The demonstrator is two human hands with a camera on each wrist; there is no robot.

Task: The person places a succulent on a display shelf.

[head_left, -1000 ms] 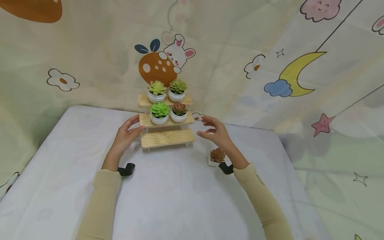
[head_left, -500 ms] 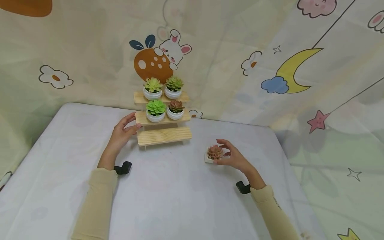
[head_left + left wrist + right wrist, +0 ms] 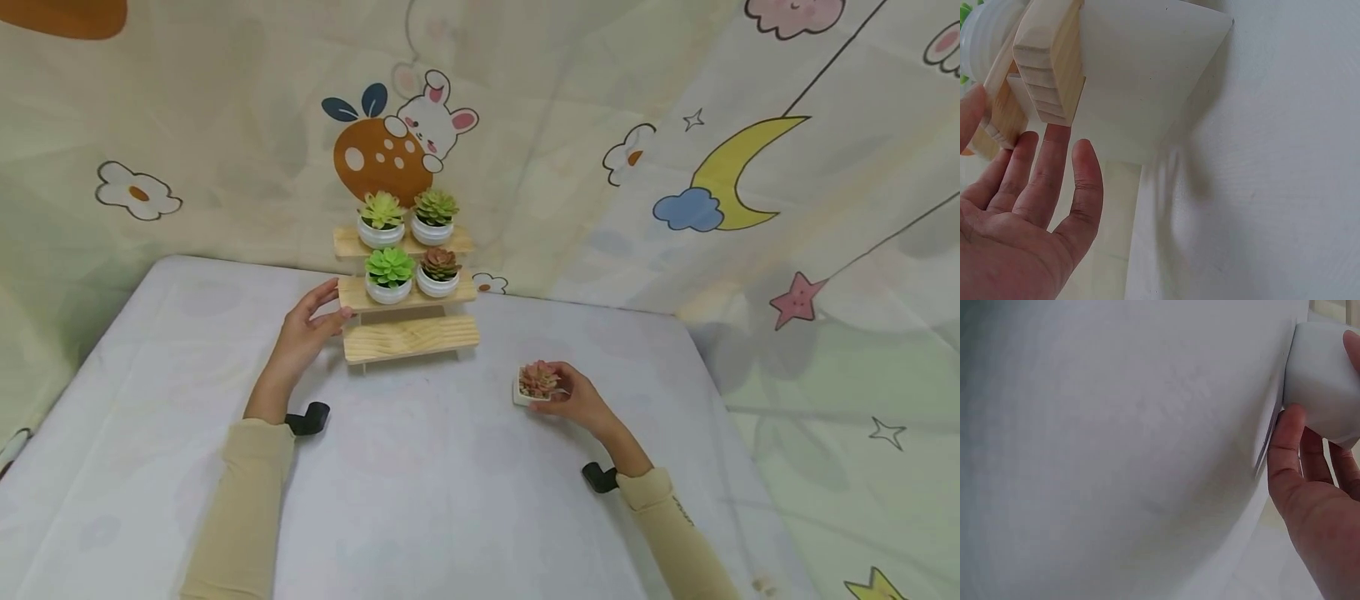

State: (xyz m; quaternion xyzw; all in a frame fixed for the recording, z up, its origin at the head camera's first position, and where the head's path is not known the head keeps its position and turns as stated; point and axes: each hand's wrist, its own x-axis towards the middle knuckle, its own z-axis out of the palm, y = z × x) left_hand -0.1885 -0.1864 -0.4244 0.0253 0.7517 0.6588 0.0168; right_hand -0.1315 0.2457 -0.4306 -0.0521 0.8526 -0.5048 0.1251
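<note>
On the table, my right hand [image 3: 581,403] grips a small square white pot holding a pinkish succulent [image 3: 539,379], fingers on its far side and thumb in front. The white pot [image 3: 1322,378] sits between thumb and fingers in the right wrist view. My left hand [image 3: 302,337] touches the left end of a three-tier wooden stand [image 3: 412,340], fingers mostly straight. In the left wrist view, fingertips [image 3: 1027,141] rest at the board ends [image 3: 1041,94]. Two green succulents stand on the top tier. A bright green succulent [image 3: 390,268] and a reddish-brown succulent [image 3: 439,265] occupy the middle tier.
White cloth covers the table [image 3: 420,500]. Behind it hangs a printed cloth backdrop [image 3: 525,142], close to the rear of the stand. Black wrist mounts [image 3: 309,418] stick out from both wrists.
My right hand has left the right side of the stand, moved down and right to the square pot, and closed its fingers on it. The left hand has kept its place.
</note>
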